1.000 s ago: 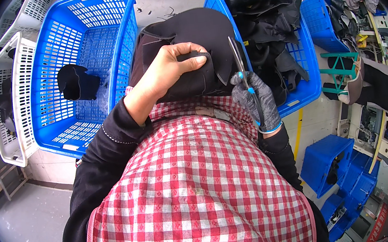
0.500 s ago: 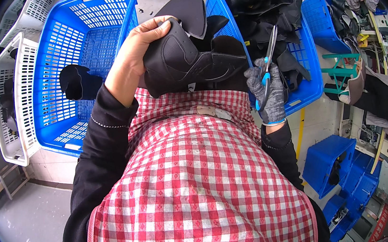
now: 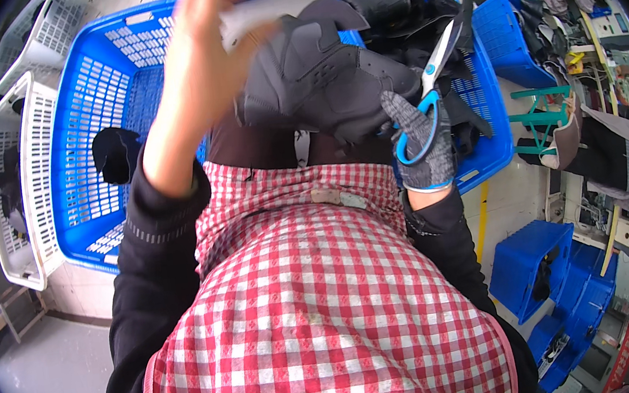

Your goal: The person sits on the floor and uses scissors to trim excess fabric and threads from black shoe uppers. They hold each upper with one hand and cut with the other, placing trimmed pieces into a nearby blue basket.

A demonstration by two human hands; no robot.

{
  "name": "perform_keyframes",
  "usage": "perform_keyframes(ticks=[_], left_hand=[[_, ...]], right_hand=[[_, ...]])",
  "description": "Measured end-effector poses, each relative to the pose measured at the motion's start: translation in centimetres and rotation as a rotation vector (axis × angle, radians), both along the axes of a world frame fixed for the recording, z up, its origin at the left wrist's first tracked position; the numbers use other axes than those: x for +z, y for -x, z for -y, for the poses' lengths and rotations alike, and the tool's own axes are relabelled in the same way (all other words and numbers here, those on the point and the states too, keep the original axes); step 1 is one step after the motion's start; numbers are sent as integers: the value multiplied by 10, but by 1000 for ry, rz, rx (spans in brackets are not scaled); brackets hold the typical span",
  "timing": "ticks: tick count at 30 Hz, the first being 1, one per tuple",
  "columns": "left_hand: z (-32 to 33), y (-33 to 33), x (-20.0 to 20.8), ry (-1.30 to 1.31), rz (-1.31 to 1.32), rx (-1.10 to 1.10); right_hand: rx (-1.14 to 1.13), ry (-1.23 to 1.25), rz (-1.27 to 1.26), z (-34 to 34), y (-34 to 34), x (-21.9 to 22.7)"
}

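A black stitched shoe upper [image 3: 317,80] lies across my lap at the front of the checked apron. Beside its left end, my bare left hand [image 3: 210,61] is raised with thumb and fingers apart; motion blurs it, and nothing shows in its grasp. In a grey knit glove, my right hand [image 3: 424,133] is closed round the blue-handled scissors [image 3: 428,86]. Their blades point up and away, slightly parted, over the right basket. The gloved fingertips reach the upper's right end; whether they also pinch it I cannot tell.
On the left, a blue basket [image 3: 77,154] holds a black piece [image 3: 117,155], next to a white basket [image 3: 41,181]. Another blue basket [image 3: 499,125] at right is full of black pieces [image 3: 386,10]. Blue crates [image 3: 532,265] and green-framed seats [image 3: 542,120] stand further right.
My left hand has let go of the shoe upper and moved up and left, its fingers opening. The upper has turned and lies flatter. The scissors have tilted further right, blades slightly parted.
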State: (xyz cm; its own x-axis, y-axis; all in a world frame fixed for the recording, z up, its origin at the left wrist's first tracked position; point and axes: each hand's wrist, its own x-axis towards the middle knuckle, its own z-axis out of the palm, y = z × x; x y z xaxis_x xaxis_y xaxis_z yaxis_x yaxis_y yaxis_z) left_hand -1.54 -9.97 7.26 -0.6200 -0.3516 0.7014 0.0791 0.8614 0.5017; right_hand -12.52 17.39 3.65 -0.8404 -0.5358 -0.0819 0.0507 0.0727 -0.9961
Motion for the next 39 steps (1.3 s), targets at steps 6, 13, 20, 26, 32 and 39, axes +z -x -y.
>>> perform_keyframes(ticks=[6,13,20,26,32,39], left_hand=[[-114,-14,-30,-155,381,-246],[-76,-7,-67,-140,406,-71],[21,5,-37,-537,237,-191],[20,11,-103,-1068,385,-721],[27,27,-91,-480,678,-401],[-21,36,-29,168,244,-649]], right_hand=[[127,-190,-594,29,-10,-12],[246,298,162,6,-4,26],[-112,-41,-406,-32,54,69],[614,591,930,-1,79,-10],[504,-229,-287,-1,53,-101],[439,-189,-28,-39,43,-93]])
